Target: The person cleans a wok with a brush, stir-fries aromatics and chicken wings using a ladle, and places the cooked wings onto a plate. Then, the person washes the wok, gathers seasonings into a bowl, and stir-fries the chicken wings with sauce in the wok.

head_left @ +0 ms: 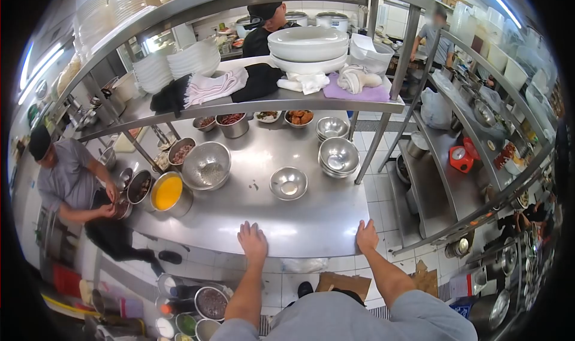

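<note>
My left hand (253, 243) lies on the front edge of a steel table (311, 227), fingers apart, with nothing in it. At the table's front right corner rests my right hand (367, 237), also without an object, its fingers loosely extended. Between and beyond my hands a small metal bowl (288, 183) sits alone on the steel. Behind it on the right is a stack of metal bowls (339, 156). A large metal mixing bowl (206, 165) stands farther left, beside a pot of yellow liquid (171, 194).
A co-worker (78, 179) stands at the left with both hands over a bowl. Cloths (217, 87) and white dishes (308, 41) fill the overhead shelf (269, 105). On the right, metal racks (434, 167) hold a red scale (460, 159). Cardboard (343, 283) lies by my feet.
</note>
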A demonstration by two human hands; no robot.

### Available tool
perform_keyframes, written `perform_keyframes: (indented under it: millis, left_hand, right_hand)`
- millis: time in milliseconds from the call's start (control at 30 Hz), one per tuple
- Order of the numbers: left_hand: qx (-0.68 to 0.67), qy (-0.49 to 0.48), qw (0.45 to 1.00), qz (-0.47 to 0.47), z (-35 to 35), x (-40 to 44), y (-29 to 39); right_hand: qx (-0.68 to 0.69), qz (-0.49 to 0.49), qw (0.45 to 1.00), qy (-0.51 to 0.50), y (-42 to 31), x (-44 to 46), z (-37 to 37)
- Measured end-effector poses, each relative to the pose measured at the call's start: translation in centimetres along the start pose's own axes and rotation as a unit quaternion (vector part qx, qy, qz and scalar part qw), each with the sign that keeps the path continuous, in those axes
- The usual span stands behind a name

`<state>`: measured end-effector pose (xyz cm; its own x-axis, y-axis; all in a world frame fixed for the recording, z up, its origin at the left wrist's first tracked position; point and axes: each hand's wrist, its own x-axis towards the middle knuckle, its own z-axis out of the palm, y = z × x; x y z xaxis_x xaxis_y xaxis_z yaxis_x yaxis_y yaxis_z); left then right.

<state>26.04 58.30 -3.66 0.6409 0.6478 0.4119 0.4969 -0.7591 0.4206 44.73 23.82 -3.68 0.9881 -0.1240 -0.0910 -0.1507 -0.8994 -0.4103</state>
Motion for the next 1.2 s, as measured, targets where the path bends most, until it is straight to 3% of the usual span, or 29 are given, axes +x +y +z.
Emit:
perform_keyframes:
  millis: [1200]
  left_hand:
    - [0.019,0.009,1.0,0.014,0.0,0.1,0.3]
  right_hand:
    - [0.014,-0.005,1.0,0.024,0.8,0.3,0.6]
